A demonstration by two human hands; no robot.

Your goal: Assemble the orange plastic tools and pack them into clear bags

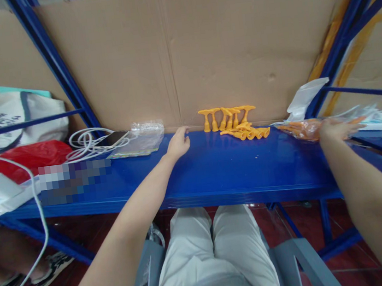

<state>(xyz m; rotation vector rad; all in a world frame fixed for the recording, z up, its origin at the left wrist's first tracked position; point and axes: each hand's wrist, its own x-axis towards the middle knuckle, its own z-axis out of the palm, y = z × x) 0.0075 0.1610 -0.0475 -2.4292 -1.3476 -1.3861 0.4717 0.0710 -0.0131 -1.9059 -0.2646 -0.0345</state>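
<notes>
My left hand (179, 143) rests at the back of the blue shelf (212, 173), near the cardboard, fingers loosely apart and holding nothing. Just left of it lies a flat clear plastic sleeve (138, 142). To its right stand several yellow-orange T-shaped plastic pieces (224, 118) in a row against the cardboard. More of the same pieces (247, 132) lie in front of them, flared ends toward me. Far right, my right hand (337, 129) grips a clear plastic bag (302, 130) with orange pieces inside; its fingertips are partly hidden.
On the left are a phone (115, 138), a white cable (85, 144), a red bag (28, 156), a canvas tote (17, 118) and a power strip (12, 195). Cardboard (216, 42) walls the back. Another person's leg (12, 248) shows lower left. Blue posts (55, 62) flank the shelf.
</notes>
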